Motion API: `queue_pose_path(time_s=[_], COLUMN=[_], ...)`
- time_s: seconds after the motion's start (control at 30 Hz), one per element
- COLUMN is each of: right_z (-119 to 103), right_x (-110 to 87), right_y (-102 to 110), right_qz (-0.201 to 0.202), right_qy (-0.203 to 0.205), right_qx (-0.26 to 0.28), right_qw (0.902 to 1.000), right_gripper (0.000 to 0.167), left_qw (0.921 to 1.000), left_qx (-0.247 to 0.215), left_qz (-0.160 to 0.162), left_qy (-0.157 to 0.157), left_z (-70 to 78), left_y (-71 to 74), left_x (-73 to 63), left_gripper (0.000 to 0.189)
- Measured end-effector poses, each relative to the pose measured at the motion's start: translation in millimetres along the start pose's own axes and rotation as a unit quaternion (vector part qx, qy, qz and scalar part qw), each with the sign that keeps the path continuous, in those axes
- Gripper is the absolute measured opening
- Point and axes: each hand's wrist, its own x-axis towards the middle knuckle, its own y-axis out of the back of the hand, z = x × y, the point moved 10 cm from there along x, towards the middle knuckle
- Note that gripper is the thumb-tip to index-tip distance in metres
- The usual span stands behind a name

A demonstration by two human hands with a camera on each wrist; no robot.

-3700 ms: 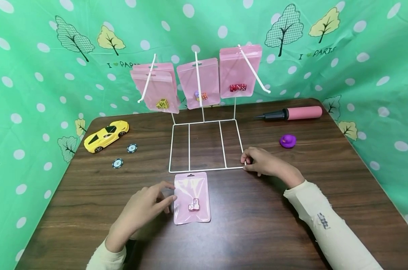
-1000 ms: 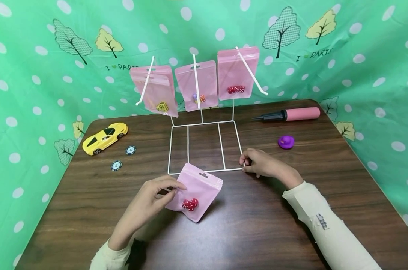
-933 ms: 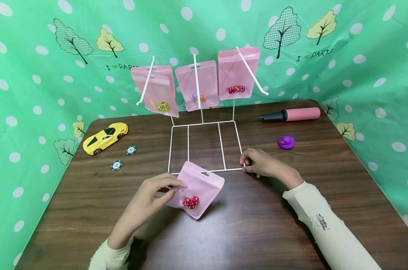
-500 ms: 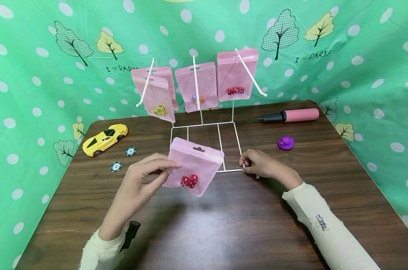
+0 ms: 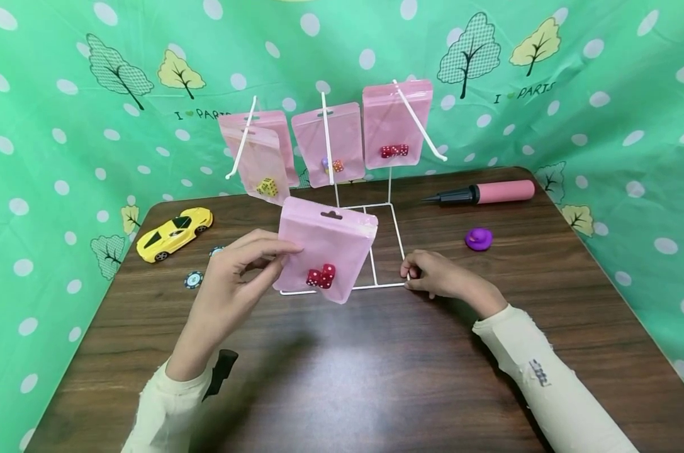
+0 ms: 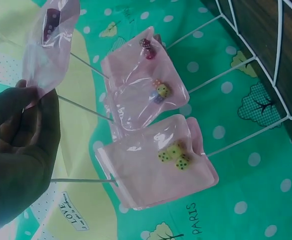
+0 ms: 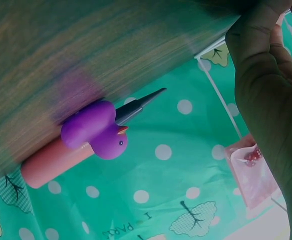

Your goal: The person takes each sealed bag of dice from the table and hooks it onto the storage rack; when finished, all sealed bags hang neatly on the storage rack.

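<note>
My left hand [image 5: 231, 286] pinches the left edge of a pink zip bag [image 5: 342, 242] and holds it up above the table. Red dice [image 5: 321, 277] show through its front, and its hang hole is at the top. Behind it stands a white wire rack [image 5: 398, 236], whose front right corner my right hand [image 5: 440, 274] grips. Pink bags hang from the rack's three hooks: one with yellow dice [image 5: 267, 187] in front on the left, a middle bag [image 5: 327, 141] with mixed-colour dice, and a right bag [image 5: 395, 119] with red dice. The left hook carries a second bag behind the first.
A yellow toy car [image 5: 174, 234] and two poker chips, the nearer chip [image 5: 193, 280] in plain view, lie on the left. To the right are a purple rubber duck [image 5: 479, 239] and a pink hand pump [image 5: 506, 192]. A green patterned cloth [image 5: 602, 138] hangs behind the table.
My left hand has picked the bag up off the table and raised it toward the rack. The front left bag has swung slightly. My right hand keeps its grip on the rack corner.
</note>
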Motion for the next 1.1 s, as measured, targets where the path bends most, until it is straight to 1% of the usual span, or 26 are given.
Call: queue_pose_path(time_s=[0.13, 0.33, 0.47, 0.6, 0.73, 0.87, 0.97, 1.1], right_z=[0, 1, 1, 2, 4, 4, 4, 4], right_x=[-0.1, -0.9, -0.8, -0.1, 0.4, 0.2, -0.3, -0.6], right_y=[0, 1, 1, 1, 0, 0, 1, 0], right_qz=[-0.002, 0.0, 0.001, 0.0, -0.002, -0.001, 0.001, 0.002], right_qy=[-0.001, -0.004, -0.001, -0.006, -0.008, -0.01, -0.01, -0.008], right_qx=[0.004, 0.006, 0.006, 0.007, 0.007, 0.007, 0.005, 0.003], right_qw=[1.0, 1.0, 1.0, 1.0, 0.9999, 0.9999, 0.9999, 1.0], right_gripper=[0.012, 0.013, 0.012, 0.012, 0.012, 0.012, 0.013, 0.013], left_qw=[0.9999, 0.9999, 0.9999, 0.9996, 0.9985, 0.9975, 0.9973, 0.9969], left_qx=[-0.003, -0.005, -0.01, -0.019, -0.037, -0.05, -0.051, -0.051], left_qz=[-0.001, -0.003, 0.002, 0.011, 0.022, 0.027, 0.027, 0.023], left_qy=[0.013, 0.013, 0.012, 0.018, 0.035, 0.042, 0.045, 0.055], left_z=[-2.5, -0.2, 0.3, -3.4, -8.2, -9.0, -9.9, -15.2], left_y=[-0.4, -2.8, -3.0, -4.6, -5.7, -6.2, -6.3, -8.8], left_x=[4.3, 11.4, 16.7, 20.9, 23.3, 25.2, 25.9, 24.6], left_gripper=[0.038, 0.037, 0.036, 0.032, 0.03, 0.028, 0.028, 0.028])
